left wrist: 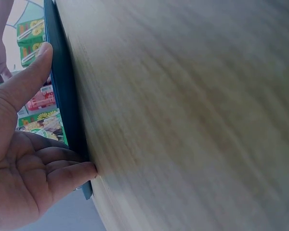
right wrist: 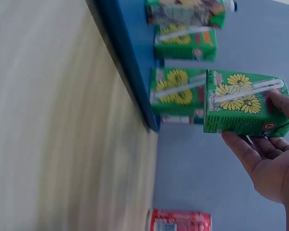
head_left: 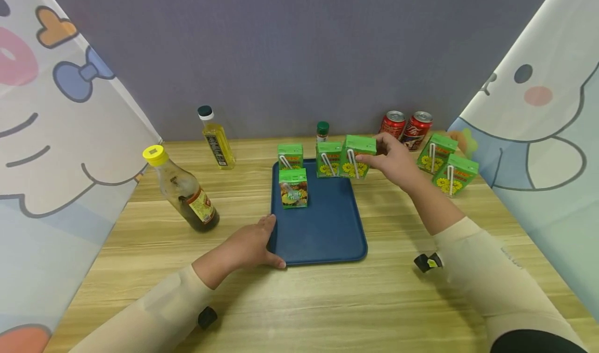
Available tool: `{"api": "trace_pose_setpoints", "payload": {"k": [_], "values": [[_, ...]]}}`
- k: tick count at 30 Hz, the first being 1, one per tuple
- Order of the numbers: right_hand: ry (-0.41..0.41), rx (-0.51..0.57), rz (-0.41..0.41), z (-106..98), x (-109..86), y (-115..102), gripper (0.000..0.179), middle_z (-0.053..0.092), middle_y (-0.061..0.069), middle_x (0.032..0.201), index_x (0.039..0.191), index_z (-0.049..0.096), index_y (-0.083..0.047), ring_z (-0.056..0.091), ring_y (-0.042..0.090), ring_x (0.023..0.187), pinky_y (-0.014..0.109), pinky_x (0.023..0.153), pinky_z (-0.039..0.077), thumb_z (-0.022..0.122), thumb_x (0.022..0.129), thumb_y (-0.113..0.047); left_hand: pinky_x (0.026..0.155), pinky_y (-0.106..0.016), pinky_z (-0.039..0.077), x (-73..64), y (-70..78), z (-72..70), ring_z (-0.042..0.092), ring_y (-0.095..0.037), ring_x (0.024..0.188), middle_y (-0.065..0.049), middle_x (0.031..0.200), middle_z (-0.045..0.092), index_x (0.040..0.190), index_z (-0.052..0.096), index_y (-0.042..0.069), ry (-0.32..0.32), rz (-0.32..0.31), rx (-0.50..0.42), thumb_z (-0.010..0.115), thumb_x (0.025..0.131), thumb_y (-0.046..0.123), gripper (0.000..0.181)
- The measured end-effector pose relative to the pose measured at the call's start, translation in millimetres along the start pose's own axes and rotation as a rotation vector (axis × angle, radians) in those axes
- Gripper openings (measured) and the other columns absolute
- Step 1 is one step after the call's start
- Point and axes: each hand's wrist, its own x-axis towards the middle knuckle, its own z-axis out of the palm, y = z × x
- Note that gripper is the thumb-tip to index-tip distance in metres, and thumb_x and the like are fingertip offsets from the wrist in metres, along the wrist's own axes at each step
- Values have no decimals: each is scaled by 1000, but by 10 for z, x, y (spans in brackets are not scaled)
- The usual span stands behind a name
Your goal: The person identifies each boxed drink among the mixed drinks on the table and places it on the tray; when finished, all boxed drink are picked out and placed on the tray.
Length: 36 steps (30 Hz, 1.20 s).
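My right hand (head_left: 393,158) holds a green juice box (head_left: 357,158) with a white straw on its front, thumb on the straw side and fingers behind. In the right wrist view this juice box (right wrist: 245,103) is raised above the tray's level. In the head view it overlaps the far right corner of the blue tray (head_left: 323,233). Three other green juice boxes stand on the tray: one at the far right (head_left: 328,166), one at the far left (head_left: 290,155) and one in front of that (head_left: 294,189). My left hand (head_left: 250,244) rests against the tray's near left corner, thumb and fingers spread along its edges.
Two more juice boxes (head_left: 437,153) stand at the right, near two red soda cans (head_left: 416,132). A green-capped bottle (head_left: 322,130) is behind the tray. To the left are an oil bottle (head_left: 219,145) and a yellow-capped bottle of dark liquid (head_left: 189,197). A grey wall (head_left: 299,56) closes the back.
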Motion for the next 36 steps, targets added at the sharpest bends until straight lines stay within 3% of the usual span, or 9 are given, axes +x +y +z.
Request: {"api": "trace_pose_setpoints", "payload": {"k": [6,10,17,25,29,33,36], "values": [[-91,-51,-41,255,-15,51,64,61,8,114,121,52,-13,59,24,105,39,81,50,76,79,-56,117,-47,29,4,6,-2,28,-34,147,-24,159,24,154,18,-4,-2,-2,0,81,72,56,120],[-140,-68,-27,405,-9,117,64,62,7,112,121,54,-15,59,24,102,38,79,50,77,77,-57,118,-47,29,1,11,-6,28,-34,147,-23,159,23,154,18,-5,-2,2,0,81,72,56,120],[-213,-47,-48,527,9,211,59,61,10,115,121,52,-10,59,26,105,39,83,50,78,82,-46,118,-47,29,10,1,2,27,-34,147,-24,159,23,154,18,-5,2,6,-2,81,72,57,120],[-268,-30,-65,546,27,231,59,58,10,120,127,46,-10,57,27,110,40,85,50,73,87,-44,118,-47,28,-1,1,-19,26,-34,147,-24,159,22,154,18,-5,3,2,-7,81,72,55,120],[-295,-35,-61,522,19,224,68,53,12,128,137,41,-11,53,30,118,46,92,49,71,87,-48,118,-47,28,-6,-1,-15,27,-34,147,-23,160,22,154,18,-5,4,1,-7,82,73,55,119],[-307,-42,-68,424,-38,209,78,43,13,143,148,30,-12,45,32,131,53,103,44,66,90,-50,117,-47,29,-7,0,-4,27,-35,147,-24,159,22,154,19,-6,7,2,-9,82,73,54,119],[-279,-13,-102,288,-103,201,73,38,13,148,149,26,-12,40,34,135,56,108,39,63,95,-43,117,-47,29,-5,4,-2,28,-35,146,-24,159,23,154,19,-6,9,4,-12,82,73,54,119]]}}
